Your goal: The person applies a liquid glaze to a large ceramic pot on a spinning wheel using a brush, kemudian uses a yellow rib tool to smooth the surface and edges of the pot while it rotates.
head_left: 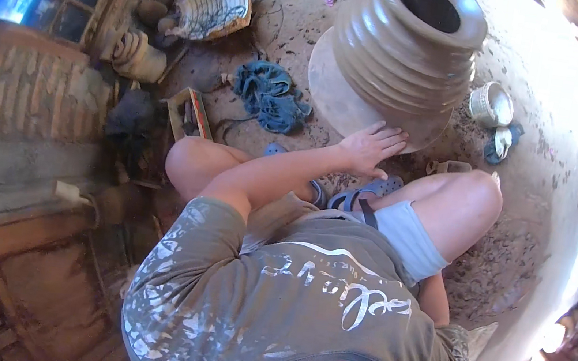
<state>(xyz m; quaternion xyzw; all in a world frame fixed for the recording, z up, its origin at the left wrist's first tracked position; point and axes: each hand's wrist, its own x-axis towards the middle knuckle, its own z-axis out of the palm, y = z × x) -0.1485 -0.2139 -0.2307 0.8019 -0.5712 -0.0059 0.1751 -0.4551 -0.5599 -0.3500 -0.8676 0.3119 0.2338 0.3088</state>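
The left hand (pixel 371 151), fingers slightly apart, lies over the near edge of the wheel (pixel 335 89) on which the ridged pot (pixel 403 60) stands upright, while the right hand is out of sight.

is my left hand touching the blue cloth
Apart. The head view shows it plainly: floor and the edge of the round disc show between the left hand and the blue cloth.
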